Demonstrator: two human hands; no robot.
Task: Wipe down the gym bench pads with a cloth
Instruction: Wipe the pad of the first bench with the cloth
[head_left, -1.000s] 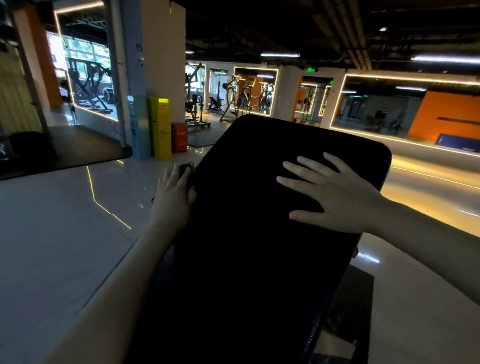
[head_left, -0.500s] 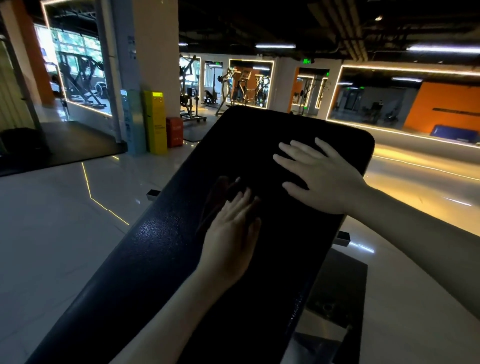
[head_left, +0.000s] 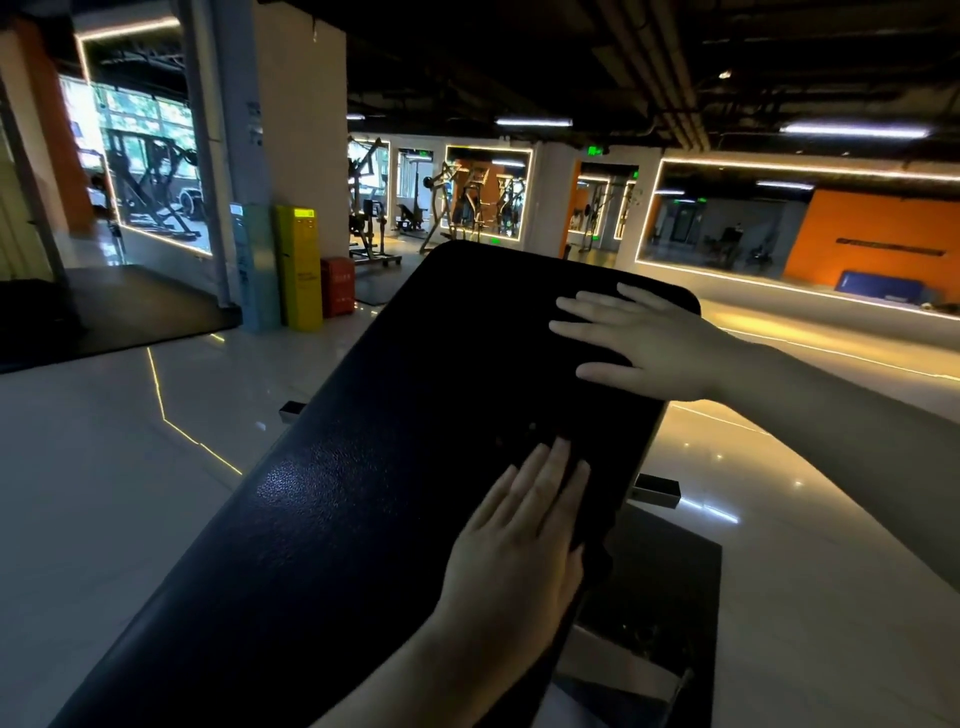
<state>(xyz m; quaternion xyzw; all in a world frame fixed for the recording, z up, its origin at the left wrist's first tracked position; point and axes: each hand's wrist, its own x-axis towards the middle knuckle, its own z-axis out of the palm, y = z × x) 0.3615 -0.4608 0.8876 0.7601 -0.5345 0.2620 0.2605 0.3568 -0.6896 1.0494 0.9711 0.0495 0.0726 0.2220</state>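
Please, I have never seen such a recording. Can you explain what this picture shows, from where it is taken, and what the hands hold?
No machine here: a person wears one camera on the head, so you look forward and down at their two hands. The big black surface is a gym bench pad, sloping upward. The right hand lies flat near its top. The left hand presses lower down with straight fingers; the dark patch under it seems to be a cloth, hard to tell against the black pad. Neither hand grips anything.
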